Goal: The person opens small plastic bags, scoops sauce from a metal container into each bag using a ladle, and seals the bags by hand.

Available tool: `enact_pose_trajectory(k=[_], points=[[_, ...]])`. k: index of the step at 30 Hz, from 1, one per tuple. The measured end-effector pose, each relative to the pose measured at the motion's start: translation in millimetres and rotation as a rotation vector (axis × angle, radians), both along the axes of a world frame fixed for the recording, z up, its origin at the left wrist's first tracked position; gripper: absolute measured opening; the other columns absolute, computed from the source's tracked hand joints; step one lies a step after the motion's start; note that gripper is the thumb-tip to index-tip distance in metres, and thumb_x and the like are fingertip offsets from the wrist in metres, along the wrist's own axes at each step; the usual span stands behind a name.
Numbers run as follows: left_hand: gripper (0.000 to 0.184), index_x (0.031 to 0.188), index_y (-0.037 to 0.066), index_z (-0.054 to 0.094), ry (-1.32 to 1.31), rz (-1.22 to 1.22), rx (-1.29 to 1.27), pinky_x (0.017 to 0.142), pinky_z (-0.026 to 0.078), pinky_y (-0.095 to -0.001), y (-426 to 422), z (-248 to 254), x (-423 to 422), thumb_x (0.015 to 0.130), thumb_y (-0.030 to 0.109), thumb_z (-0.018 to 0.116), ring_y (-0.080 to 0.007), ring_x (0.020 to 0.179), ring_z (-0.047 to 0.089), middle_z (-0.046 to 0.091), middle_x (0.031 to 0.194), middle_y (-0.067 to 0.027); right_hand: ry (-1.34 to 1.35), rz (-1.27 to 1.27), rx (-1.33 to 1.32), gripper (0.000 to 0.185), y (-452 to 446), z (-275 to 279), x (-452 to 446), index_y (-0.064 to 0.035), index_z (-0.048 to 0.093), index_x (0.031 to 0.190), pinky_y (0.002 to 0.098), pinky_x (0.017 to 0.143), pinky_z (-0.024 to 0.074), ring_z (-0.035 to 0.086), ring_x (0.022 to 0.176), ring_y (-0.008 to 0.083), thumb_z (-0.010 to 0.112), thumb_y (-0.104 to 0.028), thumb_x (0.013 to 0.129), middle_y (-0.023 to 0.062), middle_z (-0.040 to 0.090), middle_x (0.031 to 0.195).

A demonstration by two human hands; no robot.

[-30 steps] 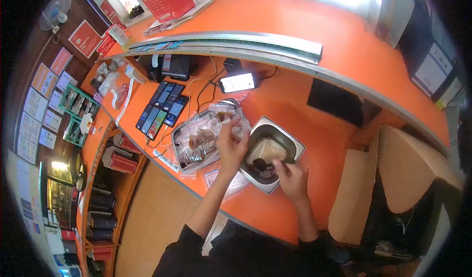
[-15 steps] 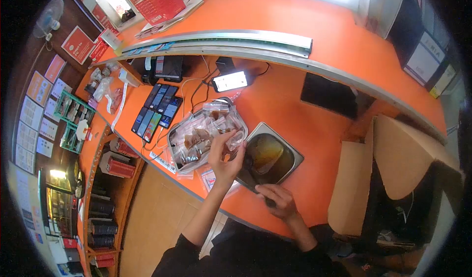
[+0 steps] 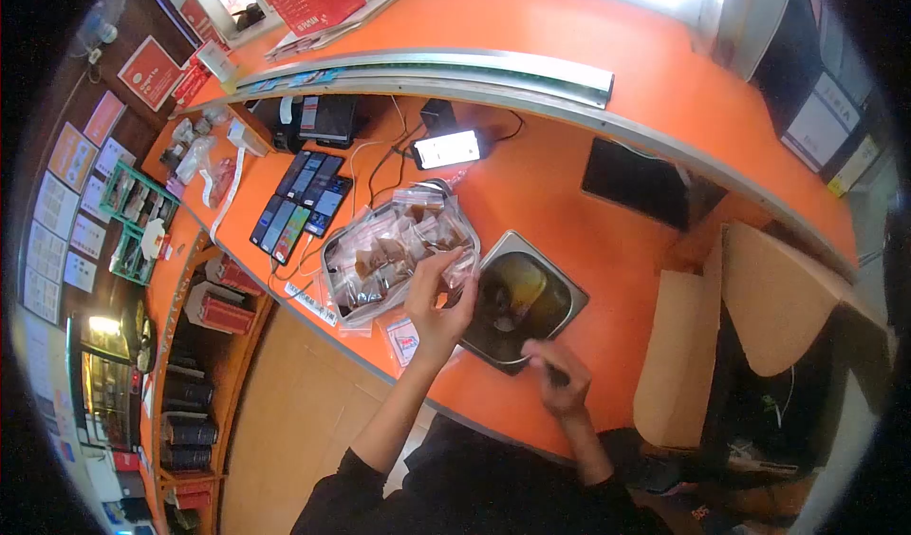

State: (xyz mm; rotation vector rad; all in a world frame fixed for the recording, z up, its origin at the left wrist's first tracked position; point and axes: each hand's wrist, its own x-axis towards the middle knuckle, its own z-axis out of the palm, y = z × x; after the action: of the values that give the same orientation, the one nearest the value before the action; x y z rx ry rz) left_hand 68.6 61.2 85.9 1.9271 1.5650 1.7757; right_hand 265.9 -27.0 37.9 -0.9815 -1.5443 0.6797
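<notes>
A steel pan (image 3: 567, 328) with dark yellowish liquid in it stands on the orange counter. My right hand (image 3: 560, 380) is closed at its near edge, around a dark handle that is partly hidden and blurred. My left hand (image 3: 441, 305) is at the pan's left side, thumb and fingers curved toward each other around a small clear plastic bag that is hard to make out. Just beyond it, a tray (image 3: 331, 293) is heaped with small clear bags (image 3: 381, 255) holding brown contents.
Several phones (image 3: 302, 207) lie left of the tray, and a lit phone (image 3: 448, 150) with cables lies behind it. A dark tablet-like panel (image 3: 636, 183) is at the back right. An open cardboard box (image 3: 676, 364) stands at the right. A raised ledge (image 3: 427, 72) runs behind.
My right hand has moved from over the pan to its near edge, and the dark ladle-like tool has dropped lower. The left hand stays beside the pan.
</notes>
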Motion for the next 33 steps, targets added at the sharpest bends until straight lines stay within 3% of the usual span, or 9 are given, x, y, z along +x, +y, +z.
enact_pose_trajectory(k=[3,9,12,15,19,21,23,26,33], points=[[0.039,0.113,0.005,0.069,0.000,0.007,-0.038,0.061,0.049,-0.0249,-4.7,7.4,3.5,0.075,-0.003,0.076,-0.0169,0.081,0.063,0.067,0.102,-0.0092,0.046,-0.109,0.030,0.014,15.5,6.0,4.6,-0.0029,0.071,0.104,0.0365,0.084,0.0573,0.071,0.097,0.0288,0.069,-0.003,0.089,0.0140,0.073,0.103],[0.038,0.113,0.005,0.069,-0.044,-0.001,-0.035,0.064,0.051,-0.0256,-7.0,7.3,4.1,0.077,-0.003,0.076,-0.0175,0.086,0.064,0.067,0.104,-0.0103,0.030,0.011,-0.095,0.014,-18.5,-6.0,0.3,-0.0002,0.071,0.104,0.0366,0.085,0.0561,0.071,0.096,0.0275,0.065,0.000,0.091,0.0142,0.073,0.098],[0.038,0.114,0.005,0.069,0.000,-0.002,-0.022,0.065,0.052,-0.0257,-8.4,9.4,4.2,0.077,-0.002,0.076,-0.0180,0.087,0.065,0.067,0.105,-0.0103,0.159,-0.122,-0.031,0.012,2.1,1.1,5.3,0.0014,0.071,0.102,0.0358,0.083,0.0552,0.070,0.093,0.0259,0.064,-0.003,0.093,0.0141,0.073,0.097],[0.038,0.114,0.003,0.068,-0.070,-0.022,-0.012,0.061,0.046,-0.0205,-6.9,4.5,6.0,0.077,-0.003,0.078,-0.0107,0.079,0.058,0.066,0.103,-0.0081,0.276,-0.156,-0.127,0.013,3.3,-10.2,7.0,0.0015,0.071,0.102,0.0348,0.081,0.0545,0.069,0.090,0.0247,0.063,-0.005,0.095,0.0133,0.073,0.095],[0.038,0.114,0.003,0.068,-0.017,-0.001,0.029,0.061,0.047,-0.0207,-8.3,8.4,3.6,0.077,-0.003,0.078,-0.0106,0.079,0.058,0.066,0.103,-0.0083,0.153,-0.061,-0.177,0.013,-24.2,-6.1,1.3,0.0031,0.070,0.101,0.0341,0.080,0.0542,0.068,0.089,0.0224,0.063,-0.005,0.095,0.0139,0.072,0.092],[0.039,0.115,0.004,0.068,-0.045,-0.018,-0.045,0.068,0.053,-0.0267,-10.6,8.2,3.5,0.077,-0.002,0.076,-0.0201,0.092,0.066,0.067,0.107,-0.0112,0.196,-0.044,-0.219,0.013,-19.2,-2.2,-2.2,0.0035,0.070,0.101,0.0344,0.081,0.0542,0.068,0.088,0.0215,0.063,-0.007,0.096,0.0137,0.072,0.093],[0.039,0.115,0.004,0.068,-0.024,-0.027,-0.033,0.067,0.053,-0.0267,-10.7,7.5,2.5,0.077,-0.002,0.076,-0.0201,0.092,0.066,0.067,0.107,-0.0110,0.405,0.018,-0.251,0.016,-2.7,4.8,-10.5,0.0051,0.068,0.103,0.0350,0.082,0.0543,0.069,0.088,0.0218,0.061,-0.009,0.098,0.0144,0.071,0.095],[0.039,0.115,0.003,0.068,-0.044,-0.044,-0.041,0.068,0.053,-0.0274,-13.1,9.1,4.4,0.077,-0.003,0.076,-0.0208,0.092,0.066,0.067,0.107,-0.0111,0.489,0.089,-0.327,0.022,17.9,6.0,-14.7,0.0072,0.066,0.104,0.0354,0.082,0.0543,0.069,0.089,0.0216,0.057,-0.012,0.101,0.0156,0.069,0.096],[0.041,0.115,0.003,0.067,-0.058,-0.052,-0.016,0.069,0.053,-0.0272,-14.4,3.9,0.5,0.076,-0.003,0.076,-0.0214,0.092,0.066,0.067,0.106,-0.0121,0.106,-0.018,-0.268,0.024,0.2,7.2,22.5,0.0049,0.064,0.105,0.0356,0.081,0.0545,0.070,0.089,0.0230,0.052,-0.016,0.103,0.0153,0.068,0.093]])
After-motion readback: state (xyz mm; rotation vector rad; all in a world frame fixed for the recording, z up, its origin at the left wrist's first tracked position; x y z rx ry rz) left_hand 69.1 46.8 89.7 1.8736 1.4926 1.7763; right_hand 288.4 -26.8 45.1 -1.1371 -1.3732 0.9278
